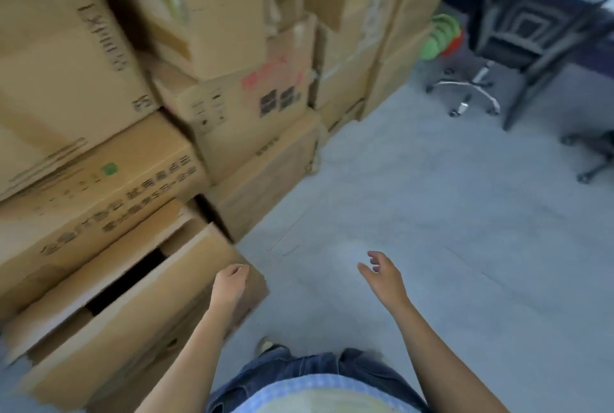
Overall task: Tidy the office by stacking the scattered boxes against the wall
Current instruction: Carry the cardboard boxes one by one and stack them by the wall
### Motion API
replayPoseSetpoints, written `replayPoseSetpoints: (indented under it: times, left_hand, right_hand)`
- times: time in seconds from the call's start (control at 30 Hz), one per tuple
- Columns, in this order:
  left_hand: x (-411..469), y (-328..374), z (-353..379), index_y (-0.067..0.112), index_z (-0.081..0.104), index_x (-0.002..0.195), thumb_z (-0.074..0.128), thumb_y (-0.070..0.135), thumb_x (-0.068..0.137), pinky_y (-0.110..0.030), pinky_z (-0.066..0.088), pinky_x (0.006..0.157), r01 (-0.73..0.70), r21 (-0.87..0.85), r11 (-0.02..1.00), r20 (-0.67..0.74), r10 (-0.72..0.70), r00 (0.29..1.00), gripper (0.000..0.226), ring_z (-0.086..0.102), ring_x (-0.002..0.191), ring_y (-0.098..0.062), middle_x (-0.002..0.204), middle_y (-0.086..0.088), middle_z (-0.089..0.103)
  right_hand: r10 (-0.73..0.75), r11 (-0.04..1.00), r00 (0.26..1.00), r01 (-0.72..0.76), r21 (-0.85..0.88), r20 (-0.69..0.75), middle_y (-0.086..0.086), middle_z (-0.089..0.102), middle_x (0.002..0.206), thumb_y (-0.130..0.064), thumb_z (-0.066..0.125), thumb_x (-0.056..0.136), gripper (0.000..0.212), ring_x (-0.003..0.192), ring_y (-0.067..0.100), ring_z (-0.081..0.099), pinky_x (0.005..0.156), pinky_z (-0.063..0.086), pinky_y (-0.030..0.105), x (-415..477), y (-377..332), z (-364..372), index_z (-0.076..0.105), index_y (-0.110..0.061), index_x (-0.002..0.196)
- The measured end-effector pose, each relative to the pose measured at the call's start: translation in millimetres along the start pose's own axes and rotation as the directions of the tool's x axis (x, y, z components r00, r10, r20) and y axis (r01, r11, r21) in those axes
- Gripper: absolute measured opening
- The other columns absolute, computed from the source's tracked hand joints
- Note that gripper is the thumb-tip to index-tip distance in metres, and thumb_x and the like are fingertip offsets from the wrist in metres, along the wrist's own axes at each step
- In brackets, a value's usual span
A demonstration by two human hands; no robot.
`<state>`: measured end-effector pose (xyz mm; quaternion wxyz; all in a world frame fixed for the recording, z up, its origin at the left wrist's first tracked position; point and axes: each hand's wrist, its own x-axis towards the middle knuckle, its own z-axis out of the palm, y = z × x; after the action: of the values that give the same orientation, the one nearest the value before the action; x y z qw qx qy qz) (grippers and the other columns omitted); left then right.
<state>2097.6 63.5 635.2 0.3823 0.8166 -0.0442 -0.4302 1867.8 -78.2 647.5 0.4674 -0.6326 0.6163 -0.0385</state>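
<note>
stack of boxes: brown cardboard, piled several high along the left side and running back toward the far middle; picture blurred, print mostly unreadable.
printed box: in the left pile, dark characters and a small green sticker on its face; sat on the low box.
low box: nearest the person, on the floor at the foot of the pile; top flaps not closed, a dark gap between them.
red-marked box: mid-pile, red scrawl and black symbols on the side, another box on top of it.
left hand: over the near corner of the low box, fingers loosely curled, holding nothing; contact with the cardboard could not be told.
jeans: blue, bottom centre, a shoe tip just left of them.
right hand: in the air above bare floor, fingers relaxed and spread, empty.
floor: pale grey.
green and red item: beside the far end of the boxes; too blurred to identify.
office chair: dark, on a wheeled star base, upper right, well apart from the pile.
</note>
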Motion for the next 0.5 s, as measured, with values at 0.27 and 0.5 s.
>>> replayPoseSetpoints:
  times: [0.27,0.5]
  left_hand:
    - [-50.9,91.1,196.5,-0.001,0.053,0.091,0.043,0.007,0.096,-0.028,0.035,0.064,-0.256,0.163,0.953,0.272,0.206,0.94,0.014,0.05,0.079,-0.025,0.091,-0.017,0.056]
    - [-169.3,84.7,412.2,0.003,0.058,0.089,0.048,0.01,0.095,-0.023,0.039,0.06,-0.549,0.275,0.789,0.755,0.175,0.631,0.014,0.053,0.067,-0.016,0.08,-0.008,0.059]
  right_hand:
    - [0.204,0.938,0.925,-0.091,0.334,-0.32,0.01,0.049,0.134,-0.028,0.058,0.091,0.045,0.124,0.021,0.045,0.098,0.036,0.03,-27.2,117.6,-147.3,0.048,-0.009,0.13]
    - [0.523,0.776,0.665,-0.113,0.621,-0.533,0.01,0.051,0.131,-0.029,0.058,0.091,0.044,0.121,0.021,0.048,0.097,0.037,0.029,-86.2,259.8,-262.5,0.05,-0.008,0.129]
